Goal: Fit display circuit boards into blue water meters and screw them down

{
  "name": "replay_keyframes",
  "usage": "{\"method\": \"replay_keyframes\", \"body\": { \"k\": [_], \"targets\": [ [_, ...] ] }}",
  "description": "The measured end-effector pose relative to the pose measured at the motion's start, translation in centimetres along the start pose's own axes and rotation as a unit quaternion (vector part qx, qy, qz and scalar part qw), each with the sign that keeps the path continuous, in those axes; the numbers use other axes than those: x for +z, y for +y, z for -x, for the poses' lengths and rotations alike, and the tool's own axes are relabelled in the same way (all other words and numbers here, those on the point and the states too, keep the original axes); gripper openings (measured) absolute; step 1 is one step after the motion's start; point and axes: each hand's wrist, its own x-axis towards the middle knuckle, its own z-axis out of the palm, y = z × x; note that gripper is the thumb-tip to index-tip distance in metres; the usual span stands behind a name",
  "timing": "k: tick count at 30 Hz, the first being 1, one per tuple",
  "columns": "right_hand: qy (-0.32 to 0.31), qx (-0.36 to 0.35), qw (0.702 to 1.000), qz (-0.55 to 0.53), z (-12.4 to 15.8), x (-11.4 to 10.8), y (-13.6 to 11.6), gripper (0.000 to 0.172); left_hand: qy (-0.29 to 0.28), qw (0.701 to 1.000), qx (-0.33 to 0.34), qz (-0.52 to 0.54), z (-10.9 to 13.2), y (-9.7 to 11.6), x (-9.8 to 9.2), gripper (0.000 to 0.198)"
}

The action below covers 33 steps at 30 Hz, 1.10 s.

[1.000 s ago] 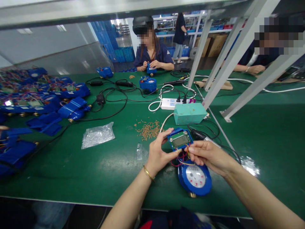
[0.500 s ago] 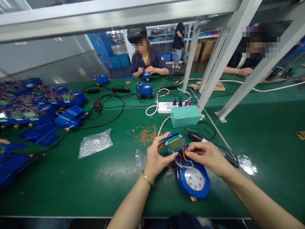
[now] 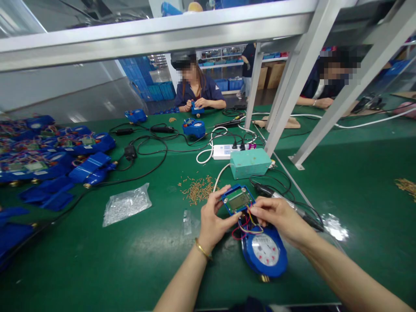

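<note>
A green circuit board with a small display point(image 3: 239, 200) sits in a blue frame, tilted up at the top of a blue round meter point(image 3: 265, 250). My left hand point(image 3: 216, 219) grips the frame by its left side, thumb at the lower edge. The fingertips of my right hand point(image 3: 276, 214) are pinched at the frame's lower right corner, on the thin coloured wires. Red, yellow and white wires point(image 3: 251, 227) loop between board and meter. The meter's white dial faces up, and a brass fitting point(image 3: 264, 278) points toward the table's front edge.
Small brass screws point(image 3: 197, 190) lie behind my left hand, a clear bag point(image 3: 127, 204) to the left. A teal box point(image 3: 250, 164), power strip point(image 3: 222, 151) and electric screwdriver point(image 3: 292, 208) stand near metal posts. Blue meters point(image 3: 91, 167) crowd the left. Two people sit across the table.
The view has tilted upward slightly, so the table items appear a little lower. My right fingertips have shifted slightly at the wires; both hands keep their hold.
</note>
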Motion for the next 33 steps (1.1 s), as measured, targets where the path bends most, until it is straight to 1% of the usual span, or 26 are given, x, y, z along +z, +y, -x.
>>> {"method": "replay_keyframes", "body": {
  "k": [4,8,12,15,17,18,21,23,27,31,33],
  "targets": [
    [0.017,-0.042,0.995,0.089,0.0,-0.1,0.5,0.029,0.002,1.0,-0.008,0.006,0.1,-0.2,0.0,0.058],
    [0.045,-0.104,0.972,0.204,0.0,-0.5,0.7,0.011,0.008,1.0,-0.023,0.011,0.2,-0.2,0.1,0.058],
    [0.029,-0.142,0.954,0.264,-0.1,-1.1,0.9,0.011,0.007,0.999,-0.037,0.02,0.2,0.0,0.3,0.058],
    [0.001,-0.178,0.946,0.27,-0.5,-1.7,1.2,0.01,0.004,0.998,-0.047,0.035,0.2,0.0,0.3,0.057],
    [0.005,-0.197,0.943,0.268,-0.9,-1.9,1.8,0.007,0.002,0.998,-0.052,0.045,0.1,0.0,0.3,0.057],
    [0.02,-0.202,0.942,0.269,-1.1,-2.0,2.2,0.007,0.0,0.997,-0.055,0.049,0.1,0.0,0.3,0.057],
    [0.096,-0.197,0.935,0.278,-1.5,-1.9,3.3,0.009,-0.01,0.996,-0.06,0.061,0.0,0.0,0.4,0.056],
    [0.12,-0.184,0.935,0.279,-1.5,-1.7,3.7,0.011,-0.015,0.996,-0.064,0.064,0.0,0.0,0.5,0.056],
    [0.079,-0.169,0.95,0.25,-1.5,-1.7,3.8,0.018,-0.019,0.995,-0.068,0.071,0.0,0.1,0.7,0.055],
    [0.093,-0.155,0.961,0.208,-1.9,-2.2,4.1,0.023,-0.022,0.994,-0.075,0.076,-0.2,0.1,1.1,0.055],
    [0.09,-0.143,0.968,0.185,-2.3,-2.4,4.5,0.025,-0.026,0.993,-0.078,0.084,-0.4,0.2,1.4,0.056]
  ]
}}
